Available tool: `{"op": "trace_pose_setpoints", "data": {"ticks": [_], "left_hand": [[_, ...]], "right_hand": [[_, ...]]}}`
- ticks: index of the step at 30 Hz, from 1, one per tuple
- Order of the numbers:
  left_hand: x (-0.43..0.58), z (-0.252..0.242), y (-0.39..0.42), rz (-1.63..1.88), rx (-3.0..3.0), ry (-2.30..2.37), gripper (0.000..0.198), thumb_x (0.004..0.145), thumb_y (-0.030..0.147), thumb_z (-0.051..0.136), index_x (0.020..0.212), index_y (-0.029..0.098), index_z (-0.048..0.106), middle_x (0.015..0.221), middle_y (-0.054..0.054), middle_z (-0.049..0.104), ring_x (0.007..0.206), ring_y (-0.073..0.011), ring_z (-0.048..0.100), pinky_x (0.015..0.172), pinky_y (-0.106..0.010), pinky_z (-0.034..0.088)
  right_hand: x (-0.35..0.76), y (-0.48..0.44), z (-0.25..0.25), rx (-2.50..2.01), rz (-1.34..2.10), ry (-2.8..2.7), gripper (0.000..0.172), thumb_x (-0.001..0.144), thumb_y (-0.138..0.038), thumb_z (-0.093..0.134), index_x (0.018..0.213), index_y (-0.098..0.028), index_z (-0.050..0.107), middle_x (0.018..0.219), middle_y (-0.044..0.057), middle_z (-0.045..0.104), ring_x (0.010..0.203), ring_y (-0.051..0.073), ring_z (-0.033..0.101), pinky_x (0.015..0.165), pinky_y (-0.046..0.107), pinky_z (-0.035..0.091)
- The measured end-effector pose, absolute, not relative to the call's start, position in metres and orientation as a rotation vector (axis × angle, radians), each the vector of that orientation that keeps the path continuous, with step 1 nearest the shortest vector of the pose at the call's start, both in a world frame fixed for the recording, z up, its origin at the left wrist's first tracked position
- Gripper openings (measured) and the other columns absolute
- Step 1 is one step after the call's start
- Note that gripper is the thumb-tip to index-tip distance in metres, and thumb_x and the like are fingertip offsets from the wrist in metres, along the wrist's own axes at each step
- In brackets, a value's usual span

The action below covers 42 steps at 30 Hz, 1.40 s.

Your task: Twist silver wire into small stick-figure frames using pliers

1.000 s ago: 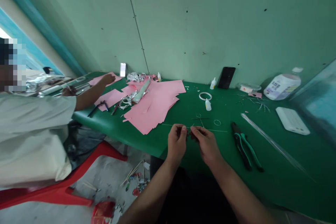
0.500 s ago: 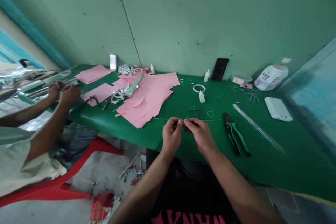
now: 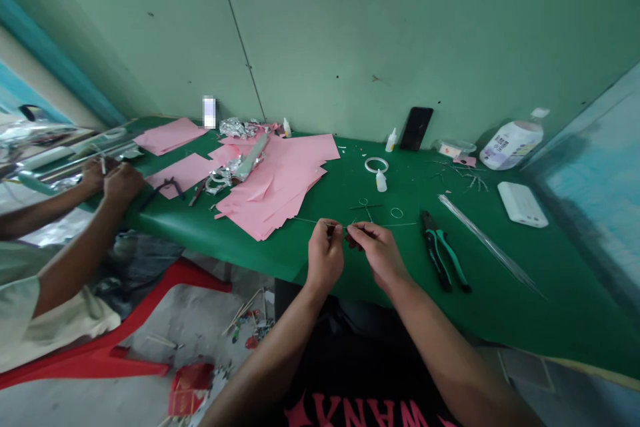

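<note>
A thin straight wire (image 3: 403, 224) runs sideways through both of my hands, its ends sticking out to the left and right. My left hand (image 3: 326, 250) pinches it between thumb and fingers. Close beside it, my right hand (image 3: 377, 252) pinches the same wire, the fingertips a small gap apart. Just beyond the hands lie a thin dark rod (image 3: 367, 206) and a small wire loop (image 3: 397, 213). Green-handled pliers (image 3: 444, 252) rest to the right, next to a bundle of thin wires (image 3: 487, 242).
Pink paper sheets (image 3: 280, 177) cover the table's middle left. Behind stand small bottles (image 3: 381, 181), a white ring (image 3: 376, 165), a phone (image 3: 417, 128) and a large bottle (image 3: 512, 144). A white box (image 3: 523, 204) lies right. Another person's hands (image 3: 117, 180) work at left.
My hands keep their pinch close together, with the fingertips slightly shifted on the wire. The whole view has moved a little. The other person's hands have shifted around a small light object.
</note>
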<state>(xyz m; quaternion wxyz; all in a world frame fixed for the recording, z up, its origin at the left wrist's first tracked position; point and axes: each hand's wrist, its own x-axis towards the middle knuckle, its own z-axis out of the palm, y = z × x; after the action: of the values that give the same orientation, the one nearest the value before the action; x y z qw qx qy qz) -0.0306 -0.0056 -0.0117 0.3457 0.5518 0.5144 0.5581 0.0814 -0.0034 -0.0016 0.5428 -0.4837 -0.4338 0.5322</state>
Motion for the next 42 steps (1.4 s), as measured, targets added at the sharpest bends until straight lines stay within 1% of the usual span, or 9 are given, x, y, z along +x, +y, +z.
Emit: {"op": "trace_pose_setpoints", "data": {"ticks": [4,9,15,19,24,28,33,39,42], "left_hand": [[-0.033,-0.011,-0.006,1.424,1.556,1.435,0.009,0.091,0.023,0.049,0.083,0.02,0.052,0.073,0.0,0.058,0.067,-0.0141,0.055,0.062,-0.025,0.041],[-0.04,-0.006,-0.004,1.325,1.868,1.486,0.01,0.091,0.016,0.045,0.084,0.02,0.049,0.083,-0.004,0.059,0.078,-0.0169,0.056,0.071,-0.029,0.043],[-0.049,0.009,-0.005,0.935,2.274,1.585,0.013,0.091,0.012,0.041,0.085,0.02,0.049,0.087,-0.006,0.059,0.083,-0.0215,0.057,0.075,-0.033,0.043],[-0.051,0.028,-0.008,0.547,2.527,1.647,0.015,0.088,0.008,0.042,0.089,0.02,0.051,0.091,-0.008,0.061,0.084,-0.0243,0.058,0.073,-0.036,0.042],[-0.052,0.045,-0.007,0.297,2.6,1.591,0.018,0.081,0.004,0.045,0.087,0.02,0.051,0.09,-0.01,0.061,0.085,-0.0261,0.06,0.068,-0.034,0.04],[-0.055,0.045,-0.003,0.333,2.52,1.522,0.018,0.08,0.004,0.045,0.083,0.021,0.05,0.086,-0.009,0.06,0.082,-0.0249,0.06,0.068,-0.033,0.041],[-0.06,0.039,-0.002,0.403,2.429,1.516,0.016,0.084,0.006,0.042,0.083,0.022,0.048,0.085,-0.007,0.06,0.081,-0.0235,0.06,0.067,-0.031,0.04],[-0.065,0.034,-0.002,0.641,2.249,1.419,0.019,0.092,0.015,0.038,0.08,0.022,0.051,0.082,-0.006,0.061,0.077,-0.0211,0.06,0.067,-0.031,0.041],[-0.065,0.03,-0.001,0.826,2.092,1.401,0.018,0.093,0.022,0.041,0.082,0.021,0.056,0.077,-0.005,0.063,0.073,-0.0193,0.059,0.066,-0.03,0.041]], "right_hand": [[0.083,-0.003,-0.002,-1.178,1.239,-1.074,0.024,0.074,-0.041,0.069,0.071,-0.017,0.07,0.066,0.002,0.064,0.064,0.015,0.056,0.06,0.028,0.042],[0.089,-0.003,0.001,-1.248,1.213,-1.19,0.025,0.076,-0.04,0.065,0.069,-0.016,0.068,0.058,0.001,0.06,0.06,0.015,0.054,0.058,0.027,0.04],[0.097,0.002,0.007,-1.374,1.17,-1.471,0.029,0.078,-0.043,0.06,0.065,-0.018,0.066,0.057,0.001,0.062,0.055,0.015,0.052,0.054,0.028,0.037],[0.101,0.008,0.015,-1.5,1.067,-1.759,0.023,0.078,-0.033,0.06,0.06,-0.02,0.063,0.055,0.001,0.062,0.05,0.015,0.052,0.05,0.028,0.032],[0.097,0.012,0.037,-1.649,0.845,-2.137,0.018,0.072,-0.015,0.06,0.055,-0.02,0.062,0.06,0.007,0.066,0.059,0.02,0.059,0.053,0.029,0.03],[0.089,0.01,0.055,-1.733,0.707,-2.382,0.014,0.069,-0.009,0.06,0.061,-0.019,0.065,0.072,0.013,0.071,0.068,0.026,0.065,0.055,0.031,0.032],[0.081,0.009,0.064,-1.758,0.594,-2.56,0.017,0.074,-0.012,0.057,0.081,-0.017,0.071,0.086,0.017,0.073,0.079,0.03,0.068,0.058,0.033,0.037],[0.077,0.008,0.064,-1.792,0.516,-2.623,0.021,0.077,-0.014,0.053,0.087,-0.015,0.072,0.086,0.018,0.074,0.078,0.03,0.069,0.056,0.033,0.039],[0.075,0.004,0.061,-1.813,0.415,-2.602,0.022,0.08,-0.018,0.053,0.091,-0.014,0.071,0.085,0.019,0.073,0.079,0.031,0.069,0.058,0.034,0.041]]}}
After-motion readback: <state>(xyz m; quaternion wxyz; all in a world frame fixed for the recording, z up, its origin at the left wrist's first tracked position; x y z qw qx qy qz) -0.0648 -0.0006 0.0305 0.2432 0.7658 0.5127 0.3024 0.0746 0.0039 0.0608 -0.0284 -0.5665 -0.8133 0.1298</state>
